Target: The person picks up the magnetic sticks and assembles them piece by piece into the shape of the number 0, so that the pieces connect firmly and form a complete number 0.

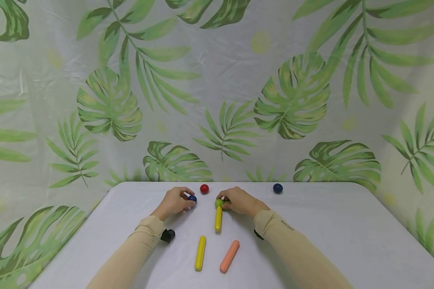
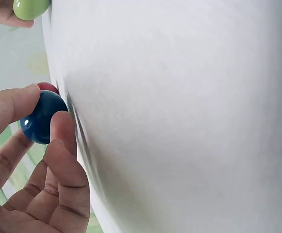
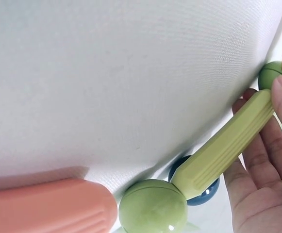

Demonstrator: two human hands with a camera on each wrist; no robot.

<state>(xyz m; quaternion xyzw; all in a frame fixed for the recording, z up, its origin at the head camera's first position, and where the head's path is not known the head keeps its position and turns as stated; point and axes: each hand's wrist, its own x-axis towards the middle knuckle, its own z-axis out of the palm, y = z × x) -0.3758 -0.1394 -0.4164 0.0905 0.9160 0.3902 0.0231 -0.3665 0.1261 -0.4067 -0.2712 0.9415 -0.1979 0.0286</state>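
Observation:
My left hand [image 1: 177,200] pinches a blue ball [image 2: 43,119] between thumb and fingertips, close to the tabletop. To its right, my right hand [image 1: 238,200] pinches a green ball [image 1: 219,203]. A yellow stick [image 1: 218,219] extends from that ball towards the front. In the right wrist view, a green stick [image 3: 223,145] runs from the held ball to a second green ball [image 3: 153,206]. An orange stick [image 3: 48,206] lies by that second ball; whether they join I cannot tell. The head view does not show these parts under the right arm.
A red ball [image 1: 204,188] lies at the back, between the hands. Another blue ball [image 1: 277,188] sits at the back right. Nearer the front lie a loose yellow stick [image 1: 200,253] and an orange stick [image 1: 229,256]. A leaf-patterned curtain [image 1: 224,88] hangs behind the white table [image 1: 329,228].

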